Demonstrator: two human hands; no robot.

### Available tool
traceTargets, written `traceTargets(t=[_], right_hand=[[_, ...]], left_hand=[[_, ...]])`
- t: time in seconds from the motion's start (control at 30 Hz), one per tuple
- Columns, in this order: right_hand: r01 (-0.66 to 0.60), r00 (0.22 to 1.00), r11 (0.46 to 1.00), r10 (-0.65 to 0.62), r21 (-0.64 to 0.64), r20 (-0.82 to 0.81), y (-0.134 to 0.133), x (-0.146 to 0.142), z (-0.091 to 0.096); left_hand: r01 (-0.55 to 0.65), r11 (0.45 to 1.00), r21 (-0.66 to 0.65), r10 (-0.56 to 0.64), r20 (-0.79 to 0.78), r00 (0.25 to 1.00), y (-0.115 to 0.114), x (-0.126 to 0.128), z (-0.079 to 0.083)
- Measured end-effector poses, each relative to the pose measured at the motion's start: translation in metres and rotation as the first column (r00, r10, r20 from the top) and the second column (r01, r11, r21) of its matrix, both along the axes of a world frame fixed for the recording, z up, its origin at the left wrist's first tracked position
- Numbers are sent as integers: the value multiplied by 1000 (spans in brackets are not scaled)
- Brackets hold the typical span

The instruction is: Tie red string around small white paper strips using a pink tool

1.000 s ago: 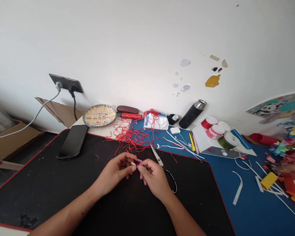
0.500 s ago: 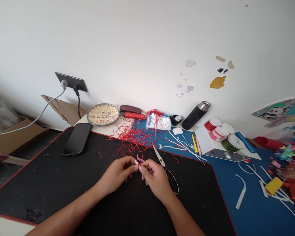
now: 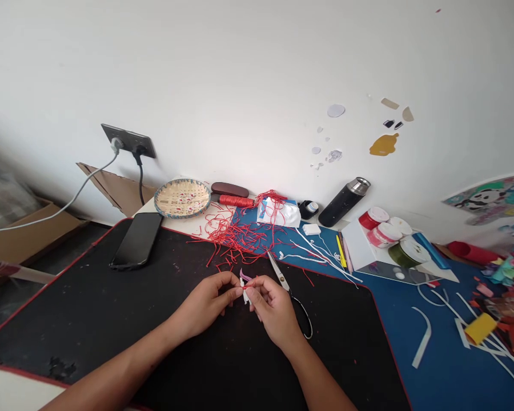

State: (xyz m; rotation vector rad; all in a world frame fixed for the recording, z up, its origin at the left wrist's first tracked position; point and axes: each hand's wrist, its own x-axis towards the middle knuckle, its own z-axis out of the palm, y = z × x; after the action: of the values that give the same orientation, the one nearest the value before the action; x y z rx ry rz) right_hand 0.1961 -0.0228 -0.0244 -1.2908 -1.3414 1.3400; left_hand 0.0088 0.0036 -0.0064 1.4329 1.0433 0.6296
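Checking the head view: what's in the hands?

— Small bundle [image 3: 246, 297] of white material, red cord [image 3: 245, 287] across its middle, lilac strip [image 3: 243, 275] sticking up beyond it. (Fingers hide a good part.)

— Grip state?

— Both clenched. Left hand [image 3: 216, 298] has thumb and index pinched on the bundle from one side, right hand [image 3: 273, 311] pinches it from the other. Fingertips nearly meet. Can't tell which finger has white and which has cord.

— Position?

— Over the black mat [image 3: 154, 302], short of the pile of red cord clippings [image 3: 235, 237] at the mat's far edge.

— Tools nearby?

— Scissors [image 3: 283, 282] just beside the right hand, blades pointing away toward the clippings, one handle loop showing.

— Rest of the desk [image 3: 394, 325]?

— Back row from the left: phone [image 3: 137, 242] on the mat corner, woven basket [image 3: 165, 197] with small red-and-white bits inside, red cord spool [image 3: 236, 201], white packet [image 3: 289, 215] with red strands over it, black thermos flask [image 3: 342, 204] against the wall. Yellow pen [image 3: 341, 251] lies near the white box [image 3: 355, 248], which carries round white-topped containers [image 3: 384, 234] (spools or tubs, can't tell).
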Motion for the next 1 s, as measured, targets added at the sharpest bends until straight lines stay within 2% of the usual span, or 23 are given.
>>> traceTargets(t=[0.2, 0.4, 0.6, 1.0], right_hand=[[40, 999, 998, -40, 43, -19, 0, -1, -6], [62, 996, 995, -67, 83, 54, 0, -1, 1], [85, 988, 991, -97, 99, 119, 0, 0, 4], [79, 992, 992, -88, 97, 90, -1, 3, 1]], left_hand=[[2, 1000, 22, -1, -30, 1000, -1, 0, 2], [21, 997, 76, -16, -62, 998, -1, 0, 0], [25, 998, 58, -23, -48, 999, -2, 0, 0], [4, 995, 95, -2, -19, 1000, -1, 0, -3]])
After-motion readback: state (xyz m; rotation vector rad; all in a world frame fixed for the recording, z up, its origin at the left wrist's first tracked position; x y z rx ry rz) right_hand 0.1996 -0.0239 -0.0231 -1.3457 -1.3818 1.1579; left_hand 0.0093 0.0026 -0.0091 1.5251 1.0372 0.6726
